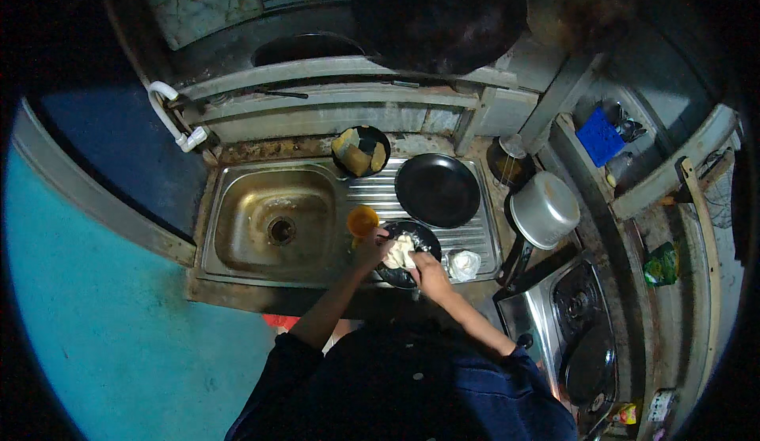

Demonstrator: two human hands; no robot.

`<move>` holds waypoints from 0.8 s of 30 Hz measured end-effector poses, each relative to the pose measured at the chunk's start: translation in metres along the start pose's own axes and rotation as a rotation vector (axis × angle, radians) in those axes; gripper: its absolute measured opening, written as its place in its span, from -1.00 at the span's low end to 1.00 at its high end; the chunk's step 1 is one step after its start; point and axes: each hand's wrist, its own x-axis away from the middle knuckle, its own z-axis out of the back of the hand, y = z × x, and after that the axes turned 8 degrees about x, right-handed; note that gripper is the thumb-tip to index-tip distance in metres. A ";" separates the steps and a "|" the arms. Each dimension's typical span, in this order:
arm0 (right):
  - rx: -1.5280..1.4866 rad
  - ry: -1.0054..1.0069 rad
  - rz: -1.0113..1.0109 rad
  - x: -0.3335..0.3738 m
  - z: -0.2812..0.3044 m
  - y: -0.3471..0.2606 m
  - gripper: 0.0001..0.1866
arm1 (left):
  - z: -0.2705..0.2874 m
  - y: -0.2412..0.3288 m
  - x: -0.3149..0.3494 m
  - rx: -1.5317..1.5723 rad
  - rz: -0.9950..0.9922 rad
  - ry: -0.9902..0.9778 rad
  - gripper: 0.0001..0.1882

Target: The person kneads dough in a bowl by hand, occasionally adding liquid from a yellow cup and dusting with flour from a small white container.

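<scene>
Both my hands are on a soft white lump that looks like dough (400, 251), over a dark round bowl (411, 279) on the sink's drainboard. My left hand (374, 249) grips the lump from its left side, with the fingers curled onto it. On the right, my right hand (430, 276) pinches the lump's near edge. White smears show inside the bowl. Just beyond my left hand stands an orange cup (362, 220). A crumpled white plastic bag (465, 264) lies to the right of my right hand.
A black frying pan (438, 190) and a dark dish of yellow-brown pieces (366, 157) sit behind the bowl. Left is the steel sink basin (237, 215) with a white tap (165, 104). At right stand a silver pot (546, 210) and a gas stove (582, 302).
</scene>
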 end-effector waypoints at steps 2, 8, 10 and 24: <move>0.047 0.000 0.057 0.011 0.001 0.006 -0.71 | -0.009 0.038 0.003 -0.199 -0.088 -0.074 -0.45; 0.188 -0.149 -0.094 0.020 -0.026 0.009 -0.79 | -0.017 0.044 0.013 -0.254 -0.189 -0.407 -0.73; 0.174 -0.170 -0.124 0.012 -0.026 -0.002 -0.78 | -0.014 0.004 0.005 -0.178 -0.271 -0.377 -0.76; -0.676 -0.665 -0.484 -0.055 0.015 0.042 -0.86 | -0.001 0.017 0.007 -0.172 -0.330 -0.301 -0.72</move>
